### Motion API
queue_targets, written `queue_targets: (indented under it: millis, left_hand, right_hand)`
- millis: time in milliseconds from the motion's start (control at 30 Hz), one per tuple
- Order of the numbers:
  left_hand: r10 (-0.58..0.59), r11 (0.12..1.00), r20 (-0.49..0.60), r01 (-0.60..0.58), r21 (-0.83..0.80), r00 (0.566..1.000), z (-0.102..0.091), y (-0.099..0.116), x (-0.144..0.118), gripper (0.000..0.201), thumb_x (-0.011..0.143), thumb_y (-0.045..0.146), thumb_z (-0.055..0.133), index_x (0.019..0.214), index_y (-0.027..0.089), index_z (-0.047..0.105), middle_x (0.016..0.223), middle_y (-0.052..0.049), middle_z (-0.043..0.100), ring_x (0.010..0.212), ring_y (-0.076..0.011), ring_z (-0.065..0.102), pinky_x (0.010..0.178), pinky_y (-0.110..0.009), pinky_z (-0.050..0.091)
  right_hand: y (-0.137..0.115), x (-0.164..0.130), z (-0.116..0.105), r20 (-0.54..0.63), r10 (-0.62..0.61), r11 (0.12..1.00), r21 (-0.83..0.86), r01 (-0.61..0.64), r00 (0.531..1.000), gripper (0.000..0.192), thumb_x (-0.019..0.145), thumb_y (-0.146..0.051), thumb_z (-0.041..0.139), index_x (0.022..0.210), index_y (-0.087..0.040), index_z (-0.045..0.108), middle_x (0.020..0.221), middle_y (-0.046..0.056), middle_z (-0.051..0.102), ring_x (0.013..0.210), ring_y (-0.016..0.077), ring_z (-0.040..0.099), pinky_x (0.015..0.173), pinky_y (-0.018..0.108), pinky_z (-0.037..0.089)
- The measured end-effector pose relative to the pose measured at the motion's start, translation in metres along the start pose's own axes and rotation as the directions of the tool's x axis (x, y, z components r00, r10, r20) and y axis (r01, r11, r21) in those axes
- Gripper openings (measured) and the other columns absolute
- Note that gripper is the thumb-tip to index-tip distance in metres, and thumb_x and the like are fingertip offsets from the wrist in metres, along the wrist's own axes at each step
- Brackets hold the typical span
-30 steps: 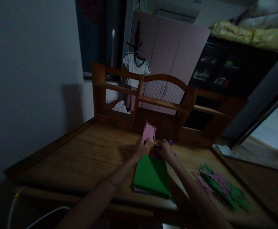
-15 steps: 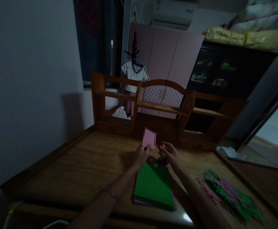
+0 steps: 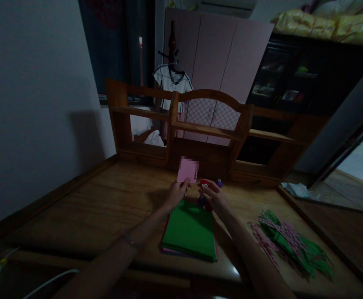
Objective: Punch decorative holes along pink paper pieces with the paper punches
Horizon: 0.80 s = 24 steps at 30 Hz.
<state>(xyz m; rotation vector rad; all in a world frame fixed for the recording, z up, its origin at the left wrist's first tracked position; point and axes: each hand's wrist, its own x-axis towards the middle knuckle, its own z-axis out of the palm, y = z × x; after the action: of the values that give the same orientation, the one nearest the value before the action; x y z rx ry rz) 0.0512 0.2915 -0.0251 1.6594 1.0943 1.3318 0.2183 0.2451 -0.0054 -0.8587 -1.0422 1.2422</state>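
Pinching a flat pink card (image 3: 187, 172), our left hand (image 3: 177, 194) closed. Our half-curled right hand (image 3: 215, 197) grips a small red object (image 3: 203, 182).

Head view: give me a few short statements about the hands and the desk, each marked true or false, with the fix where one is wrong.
1. The left hand holds a pink card. True.
2. The right hand lies flat on the stack. False: the right hand has a red item in its fingers.
3. The stack has green on top. True.
4. The strips lie left of the stack. False: the strips lie to its right.
5. A white shirt hangs beyond the shelf. True.
6. The row of dark marks runs down the card's left edge. False: it runs down the right edge.
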Motion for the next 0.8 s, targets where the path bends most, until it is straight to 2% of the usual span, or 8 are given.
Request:
queue_targets:
  millis: [167,300,400,567,800]
  left_hand:
    - [0.04,0.999,-0.012,-0.041,-0.033,0.999,0.0,0.011,-0.004,0.039,0.082,0.048,0.051,0.081,0.012,0.066,0.072,-0.006,0.067,0.064,-0.0149,0.06,0.057,-0.022,0.043]
    - [0.102,0.994,0.09,-0.098,-0.052,0.991,0.001,0.013,-0.006,0.035,0.082,0.044,0.053,0.085,0.012,0.067,0.078,-0.007,0.068,0.068,-0.0151,0.061,0.06,-0.022,0.044]
    - [0.129,0.991,0.123,-0.123,-0.051,0.984,0.002,0.009,-0.005,0.036,0.082,0.043,0.052,0.081,0.01,0.066,0.074,-0.007,0.067,0.065,-0.0143,0.059,0.057,-0.021,0.043]
    - [0.12,0.993,0.141,-0.117,-0.024,0.983,0.002,0.004,-0.003,0.039,0.083,0.045,0.05,0.072,0.01,0.064,0.064,-0.005,0.063,0.057,-0.0131,0.056,0.054,-0.021,0.041]
    - [0.135,0.991,0.152,-0.134,-0.017,0.979,0.001,0.006,-0.004,0.038,0.084,0.045,0.05,0.077,0.01,0.065,0.07,-0.007,0.066,0.061,-0.0137,0.057,0.056,-0.021,0.041]
  right_hand:
    - [0.001,0.004,-0.004,-0.026,0.057,0.997,-0.042,-0.058,0.998,0.033,0.069,-0.046,0.072,0.086,-0.018,0.066,0.081,0.004,0.067,0.064,0.0114,0.06,0.06,0.023,0.045]
    - [0.0,0.005,-0.007,-0.002,0.056,0.998,-0.038,-0.056,0.998,0.035,0.072,-0.051,0.067,0.079,-0.016,0.065,0.074,0.004,0.066,0.052,0.0085,0.053,0.049,0.022,0.039]
    - [0.0,0.006,-0.005,-0.001,0.045,0.998,-0.052,-0.045,0.999,0.036,0.071,-0.052,0.067,0.076,-0.016,0.063,0.069,0.003,0.064,0.046,0.0072,0.048,0.043,0.022,0.034]
    - [0.001,0.005,-0.004,0.008,0.05,0.994,-0.099,-0.049,0.999,0.035,0.069,-0.051,0.068,0.077,-0.017,0.063,0.07,0.002,0.062,0.047,0.0076,0.048,0.044,0.023,0.034]
    - [-0.002,0.001,-0.004,0.042,0.064,0.992,-0.116,-0.059,0.997,0.031,0.071,-0.048,0.067,0.083,-0.02,0.064,0.077,0.001,0.065,0.056,0.0097,0.054,0.052,0.022,0.04]
